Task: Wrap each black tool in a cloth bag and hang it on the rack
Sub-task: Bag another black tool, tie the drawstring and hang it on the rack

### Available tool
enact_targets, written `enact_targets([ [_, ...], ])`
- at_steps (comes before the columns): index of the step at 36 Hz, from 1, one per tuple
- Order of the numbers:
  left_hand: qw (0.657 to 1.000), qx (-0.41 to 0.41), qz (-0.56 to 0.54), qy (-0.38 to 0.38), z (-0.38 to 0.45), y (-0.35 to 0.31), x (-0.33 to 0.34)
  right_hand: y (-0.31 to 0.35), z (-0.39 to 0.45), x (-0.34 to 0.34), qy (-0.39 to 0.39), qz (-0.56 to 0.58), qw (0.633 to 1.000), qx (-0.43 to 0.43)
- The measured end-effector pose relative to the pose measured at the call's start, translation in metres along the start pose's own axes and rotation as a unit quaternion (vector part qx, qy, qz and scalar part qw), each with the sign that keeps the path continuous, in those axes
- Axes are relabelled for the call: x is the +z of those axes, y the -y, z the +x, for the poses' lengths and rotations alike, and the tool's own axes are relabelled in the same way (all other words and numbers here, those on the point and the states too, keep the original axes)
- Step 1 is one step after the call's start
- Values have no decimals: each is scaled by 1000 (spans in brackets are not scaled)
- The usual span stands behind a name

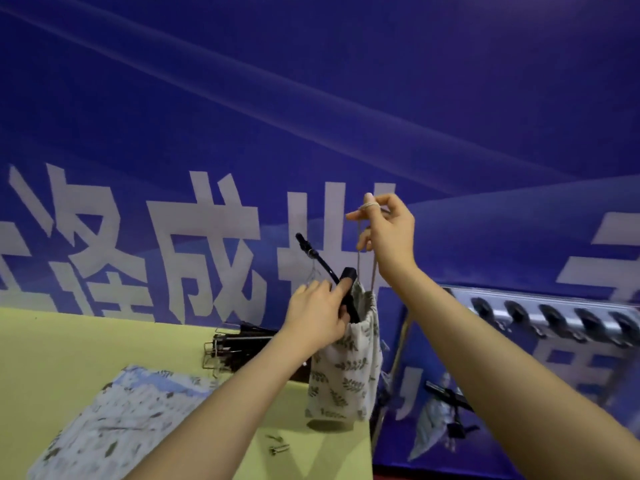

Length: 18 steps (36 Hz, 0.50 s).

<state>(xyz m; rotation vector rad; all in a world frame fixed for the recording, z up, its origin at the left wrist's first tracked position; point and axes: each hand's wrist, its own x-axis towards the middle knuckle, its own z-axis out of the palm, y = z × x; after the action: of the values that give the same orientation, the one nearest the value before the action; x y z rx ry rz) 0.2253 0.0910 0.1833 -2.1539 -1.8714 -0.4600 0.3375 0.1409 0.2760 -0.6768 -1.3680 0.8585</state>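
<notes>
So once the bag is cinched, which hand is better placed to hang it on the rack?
Probably the right hand: it already holds the drawstring raised, and the rack is on its side. The left hand grips the black tool at the mouth of the leaf-print cloth bag, farther from the rack.

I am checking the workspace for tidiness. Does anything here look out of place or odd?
Yes. A few small metal pieces lie loose on the yellow table near its right edge, apart from the pile of black tools. They could be clips or screws; too small to tell.
</notes>
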Motion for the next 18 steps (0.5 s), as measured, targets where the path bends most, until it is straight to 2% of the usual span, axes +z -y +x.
enact_targets([
  [5,999,-42,-23,7,2,-72,18,-8,-4,-70,31,-11,999,24],
  [10,999,-28,-27,-4,13,-130,37,-13,-12,-127,74,-11,996,57],
  [18,974,-142,-169,46,18,-224,80,-27,-40,-209,115,-22,989,95],
])
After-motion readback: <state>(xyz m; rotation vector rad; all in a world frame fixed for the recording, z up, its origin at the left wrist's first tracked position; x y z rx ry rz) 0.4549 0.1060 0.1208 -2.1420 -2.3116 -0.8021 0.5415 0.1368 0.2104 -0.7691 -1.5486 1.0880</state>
